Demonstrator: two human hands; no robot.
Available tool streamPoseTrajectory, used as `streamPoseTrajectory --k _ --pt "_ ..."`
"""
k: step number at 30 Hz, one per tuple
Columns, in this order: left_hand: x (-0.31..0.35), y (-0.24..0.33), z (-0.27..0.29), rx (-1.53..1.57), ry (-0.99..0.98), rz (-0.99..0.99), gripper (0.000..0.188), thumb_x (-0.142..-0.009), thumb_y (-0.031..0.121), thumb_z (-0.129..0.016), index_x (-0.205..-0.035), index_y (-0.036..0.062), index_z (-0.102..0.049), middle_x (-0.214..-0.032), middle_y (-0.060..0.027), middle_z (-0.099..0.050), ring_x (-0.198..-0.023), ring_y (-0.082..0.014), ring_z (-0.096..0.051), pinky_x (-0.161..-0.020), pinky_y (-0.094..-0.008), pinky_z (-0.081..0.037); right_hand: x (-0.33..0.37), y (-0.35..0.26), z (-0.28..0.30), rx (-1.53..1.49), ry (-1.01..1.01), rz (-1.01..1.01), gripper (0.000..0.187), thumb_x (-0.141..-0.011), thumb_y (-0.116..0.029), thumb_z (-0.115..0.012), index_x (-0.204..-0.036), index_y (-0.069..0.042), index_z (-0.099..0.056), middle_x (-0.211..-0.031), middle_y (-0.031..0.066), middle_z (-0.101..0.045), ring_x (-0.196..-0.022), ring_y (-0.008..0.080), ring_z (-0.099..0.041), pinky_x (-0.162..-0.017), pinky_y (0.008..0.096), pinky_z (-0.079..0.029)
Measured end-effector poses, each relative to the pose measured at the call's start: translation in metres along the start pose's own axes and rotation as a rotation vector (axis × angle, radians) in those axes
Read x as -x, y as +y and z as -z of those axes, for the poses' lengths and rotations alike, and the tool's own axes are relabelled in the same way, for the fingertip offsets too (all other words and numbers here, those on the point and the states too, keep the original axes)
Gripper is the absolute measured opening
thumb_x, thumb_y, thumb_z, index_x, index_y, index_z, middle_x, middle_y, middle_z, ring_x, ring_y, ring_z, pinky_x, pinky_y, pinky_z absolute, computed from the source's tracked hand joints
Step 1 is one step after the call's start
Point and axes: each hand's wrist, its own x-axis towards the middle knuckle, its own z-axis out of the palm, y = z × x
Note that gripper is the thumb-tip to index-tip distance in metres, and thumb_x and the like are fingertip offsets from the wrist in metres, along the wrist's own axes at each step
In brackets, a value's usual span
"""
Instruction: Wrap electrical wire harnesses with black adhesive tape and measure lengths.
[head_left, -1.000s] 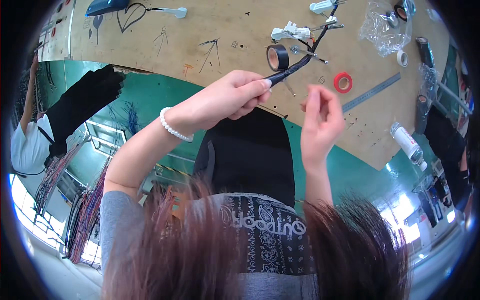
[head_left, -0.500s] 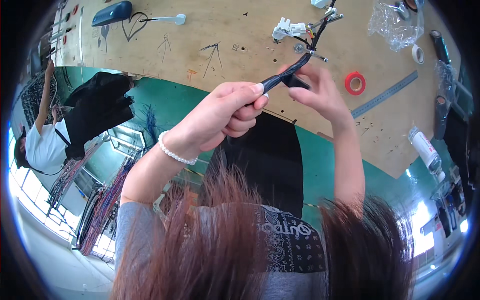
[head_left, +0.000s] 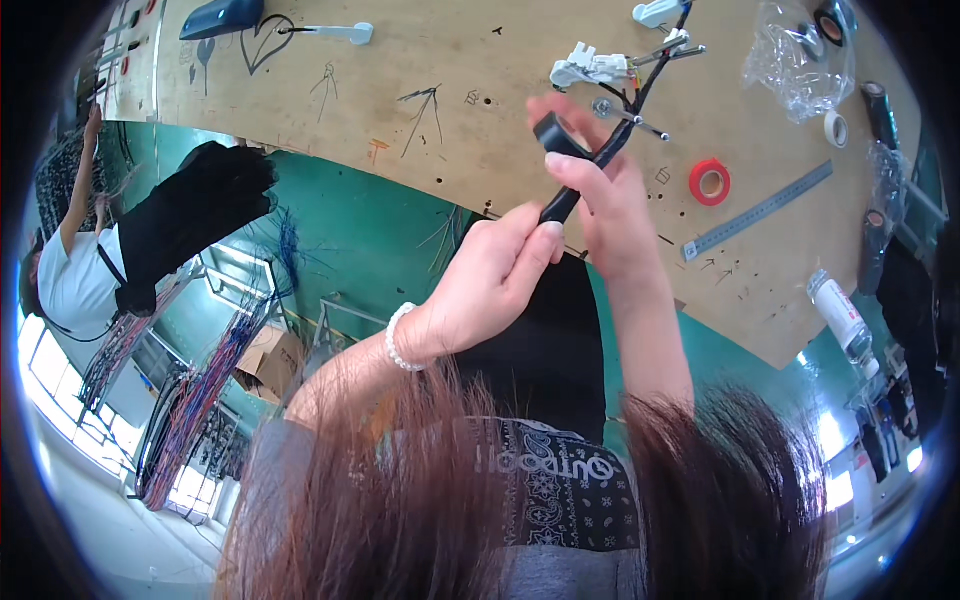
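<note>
A black-wrapped wire harness (head_left: 619, 140) slants from my hands up to the board, where it passes metal pegs (head_left: 652, 131). My left hand (head_left: 497, 268) is closed around its lower end, with thumb and fingers pressed together. Just above it, my right hand (head_left: 612, 200) holds a roll of black tape (head_left: 556, 135) against the harness, its thumb across the near side and its fingers behind. Some of those fingers are blurred or hidden. A white connector (head_left: 592, 67) with short wires branches off the harness beyond the right hand.
On the wooden board (head_left: 340, 130) lie a red tape roll (head_left: 694, 183), a steel ruler (head_left: 760, 212), a clear plastic bag (head_left: 785, 75) and a white tape roll (head_left: 829, 131). A bottle (head_left: 838, 308) is by the right edge. Another person (head_left: 85, 275) works at far left.
My left hand has shifted right and down along with the harness end. My right hand has swung the tape roll from under the harness to its upper left side.
</note>
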Motion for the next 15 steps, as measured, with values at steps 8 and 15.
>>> streamPoseTrajectory --k 8,15 --pt "0.001 -0.007 -0.011 -0.063 0.091 -0.006 0.026 -0.105 0.018 -0.046 -0.087 0.0028 -0.055 -0.064 -0.0035 -0.045 -0.057 -0.0137 -0.040 -0.054 -0.0303 -0.035 -0.024 -0.010 0.066 0.286 -0.480 -0.055 0.052 -0.088 -0.033 -0.069 -0.129 -0.003 -0.061 -0.120 0.0072 -0.066 -0.112 0.0157 -0.060 -0.097 0.0330 -0.045" --pt "-0.001 -0.011 -0.023 -0.135 0.140 -0.074 0.021 -0.104 0.016 -0.050 -0.090 0.0008 -0.053 -0.061 -0.0135 -0.053 -0.052 -0.0308 -0.054 -0.052 -0.0377 -0.043 -0.021 -0.024 0.078 0.378 -0.570 -0.095 0.033 -0.091 -0.023 -0.067 -0.116 -0.001 -0.065 -0.114 0.0060 -0.065 -0.109 0.0144 -0.059 -0.098 0.0316 -0.044"
